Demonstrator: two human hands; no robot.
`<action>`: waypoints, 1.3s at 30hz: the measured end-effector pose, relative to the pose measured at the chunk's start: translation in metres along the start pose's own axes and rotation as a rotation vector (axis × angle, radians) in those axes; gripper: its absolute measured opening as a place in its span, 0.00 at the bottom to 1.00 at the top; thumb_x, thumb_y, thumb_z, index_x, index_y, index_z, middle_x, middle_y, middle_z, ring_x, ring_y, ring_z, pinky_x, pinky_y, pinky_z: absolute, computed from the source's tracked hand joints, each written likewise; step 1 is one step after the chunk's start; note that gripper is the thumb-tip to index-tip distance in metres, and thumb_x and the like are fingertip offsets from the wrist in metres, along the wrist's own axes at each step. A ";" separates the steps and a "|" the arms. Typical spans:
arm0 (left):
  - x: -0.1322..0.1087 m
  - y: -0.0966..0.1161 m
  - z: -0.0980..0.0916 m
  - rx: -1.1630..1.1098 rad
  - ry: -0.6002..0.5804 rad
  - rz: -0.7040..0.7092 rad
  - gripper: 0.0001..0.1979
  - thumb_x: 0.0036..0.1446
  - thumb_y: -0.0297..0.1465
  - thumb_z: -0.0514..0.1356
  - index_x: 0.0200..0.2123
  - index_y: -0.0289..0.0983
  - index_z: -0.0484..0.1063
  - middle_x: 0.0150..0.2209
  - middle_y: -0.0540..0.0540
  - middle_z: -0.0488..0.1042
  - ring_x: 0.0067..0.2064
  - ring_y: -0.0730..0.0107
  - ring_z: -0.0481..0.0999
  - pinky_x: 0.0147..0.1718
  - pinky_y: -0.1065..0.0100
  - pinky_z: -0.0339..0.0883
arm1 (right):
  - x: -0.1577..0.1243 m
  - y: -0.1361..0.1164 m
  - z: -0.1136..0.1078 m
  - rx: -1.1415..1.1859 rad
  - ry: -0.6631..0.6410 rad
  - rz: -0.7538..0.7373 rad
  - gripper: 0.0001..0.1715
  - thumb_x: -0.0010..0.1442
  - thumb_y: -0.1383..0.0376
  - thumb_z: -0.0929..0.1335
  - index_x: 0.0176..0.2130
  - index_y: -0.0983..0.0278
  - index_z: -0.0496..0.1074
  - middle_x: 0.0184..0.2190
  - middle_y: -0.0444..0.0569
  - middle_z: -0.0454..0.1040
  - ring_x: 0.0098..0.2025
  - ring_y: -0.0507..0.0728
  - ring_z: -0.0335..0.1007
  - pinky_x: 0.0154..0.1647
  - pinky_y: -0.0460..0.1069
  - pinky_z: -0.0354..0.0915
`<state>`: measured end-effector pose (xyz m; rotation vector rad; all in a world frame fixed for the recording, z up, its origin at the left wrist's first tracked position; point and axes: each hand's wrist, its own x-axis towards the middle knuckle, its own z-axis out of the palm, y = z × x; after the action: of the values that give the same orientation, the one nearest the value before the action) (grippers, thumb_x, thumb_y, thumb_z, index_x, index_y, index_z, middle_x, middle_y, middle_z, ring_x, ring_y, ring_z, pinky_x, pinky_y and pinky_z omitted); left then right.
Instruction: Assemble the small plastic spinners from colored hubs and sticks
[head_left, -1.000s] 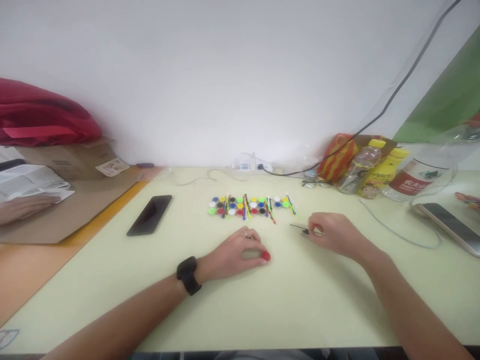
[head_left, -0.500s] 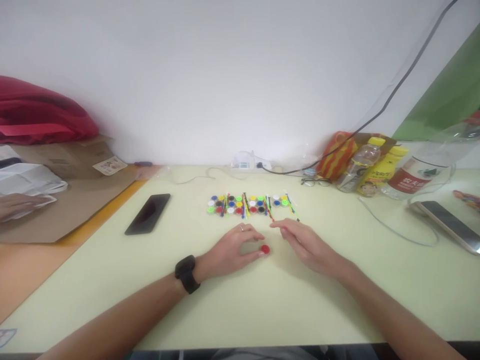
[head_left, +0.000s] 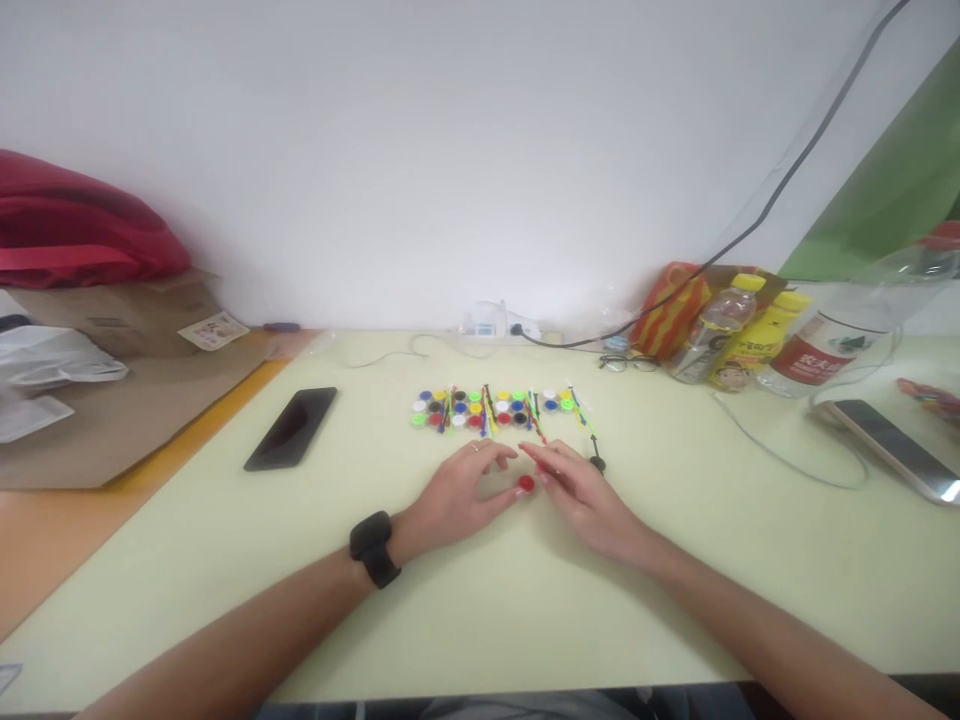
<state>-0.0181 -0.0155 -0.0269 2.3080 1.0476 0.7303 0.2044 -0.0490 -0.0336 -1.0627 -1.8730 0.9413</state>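
Note:
My left hand (head_left: 456,495), with a black watch (head_left: 374,548) on its wrist, has its thumb and fingers apart. Its thumb tip touches a red disc (head_left: 526,484) at the middle of the table. Just right of the disc, my right hand (head_left: 585,498) has thumb and fingers pinched on a small red piece (head_left: 540,468), mostly hidden by the fingers. A black round piece with a pointer (head_left: 597,464) lies just beyond the right hand. Farther back, several coloured discs (head_left: 475,408) stand in rows, with thin coloured sticks (head_left: 487,412) between the groups.
A dark phone (head_left: 291,430) lies at the left, near cardboard (head_left: 150,415) and a red bag (head_left: 82,225). Bottles (head_left: 724,325), glasses (head_left: 628,363), a cable (head_left: 787,450) and another phone (head_left: 889,450) are at the right. A wall socket (head_left: 491,322) is behind.
My right hand has moved left towards the red disc and now pinches a small red piece. The black piece has come into view behind it. Another person's hand at the left has gone.

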 end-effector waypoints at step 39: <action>0.006 -0.005 -0.009 -0.114 0.024 -0.146 0.09 0.61 0.35 0.61 0.32 0.38 0.79 0.33 0.47 0.80 0.36 0.66 0.76 0.36 0.67 0.66 | 0.014 0.009 0.002 0.357 0.064 0.340 0.18 0.55 0.57 0.74 0.40 0.62 0.67 0.27 0.40 0.70 0.21 0.49 0.66 0.17 0.43 0.57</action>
<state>-0.0235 -0.0059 -0.0215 2.1071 1.1413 0.7411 0.2011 -0.0335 -0.0387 -1.1887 -1.4235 1.3601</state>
